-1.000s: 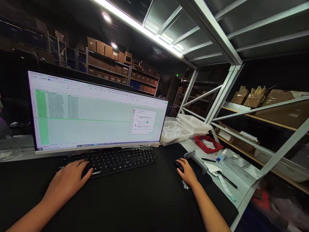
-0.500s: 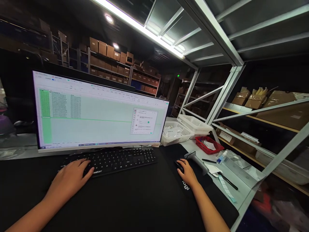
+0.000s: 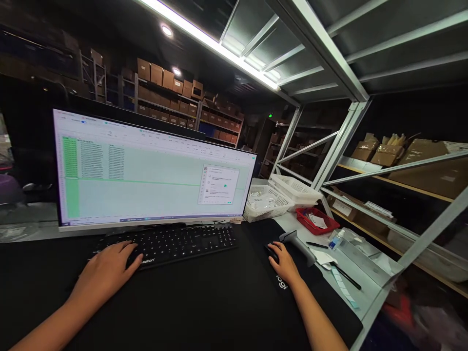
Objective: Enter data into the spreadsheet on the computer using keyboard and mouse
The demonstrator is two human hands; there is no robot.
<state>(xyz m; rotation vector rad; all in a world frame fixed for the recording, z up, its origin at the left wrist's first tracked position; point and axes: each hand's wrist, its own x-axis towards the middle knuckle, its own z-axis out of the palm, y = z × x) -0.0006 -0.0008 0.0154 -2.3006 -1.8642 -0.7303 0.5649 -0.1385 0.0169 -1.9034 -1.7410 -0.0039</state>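
My left hand (image 3: 107, 268) rests over the left end of a black keyboard (image 3: 186, 242), fingers apart and holding nothing. My right hand (image 3: 282, 259) is curved over a black computer mouse (image 3: 271, 252), which it partly hides. Both lie on a large black desk mat (image 3: 204, 297). Behind the keyboard stands a wide monitor (image 3: 153, 175), lit with a spreadsheet that has a green column at the left and a small chat-like window at the right. Just right of the mouse lies a grey handheld barcode scanner (image 3: 300, 247).
White perforated baskets (image 3: 268, 207) and a red basket (image 3: 317, 222) stand right of the monitor. Near the desk's right edge are a small bottle (image 3: 336, 240), a black pen (image 3: 347, 277) and a label strip (image 3: 344, 288). A metal rack post (image 3: 424, 239) rises beside that edge.
The view has shifted very slightly. Both hands stay in the same places, on the keyboard and on the mouse.
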